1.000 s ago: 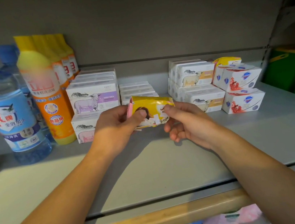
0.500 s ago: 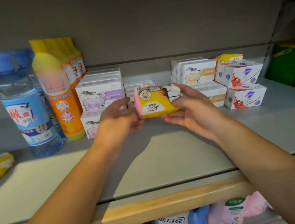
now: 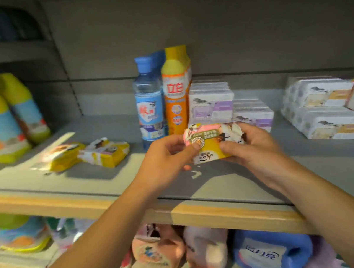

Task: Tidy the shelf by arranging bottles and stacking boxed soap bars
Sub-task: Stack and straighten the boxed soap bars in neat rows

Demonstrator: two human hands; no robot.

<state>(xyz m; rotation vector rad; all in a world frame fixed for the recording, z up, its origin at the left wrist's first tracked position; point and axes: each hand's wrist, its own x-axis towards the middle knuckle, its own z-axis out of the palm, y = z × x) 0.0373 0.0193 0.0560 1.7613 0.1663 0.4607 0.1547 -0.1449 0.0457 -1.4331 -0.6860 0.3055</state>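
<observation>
From the head view, we see both hands keep the yellow-and-pink soap packet [image 3: 210, 141] between them, just above the grey shelf [image 3: 223, 179]. Our left hand [image 3: 167, 158] pinches its left end, thumb on the round seal, and our right hand [image 3: 249, 144] grips the crumpled white end. A second ago the packet showed its long yellow face; now it has been turned so the printed front faces us, and our gaze has swung left.

That swing brings two more yellow soap packets [image 3: 103, 152] into sight, lying loose on the shelf well to the left of our left hand. Just beyond our hands stand the blue-capped bottle [image 3: 149, 106] and the orange detergent bottle [image 3: 176, 95], with stacked purple sheep soap boxes [image 3: 211, 104] beside them. Farther right of our right hand sit the orange-label soap boxes [image 3: 324, 101].

We judge the held packet is bound for its loose mates; that group is not yet stacked.
</observation>
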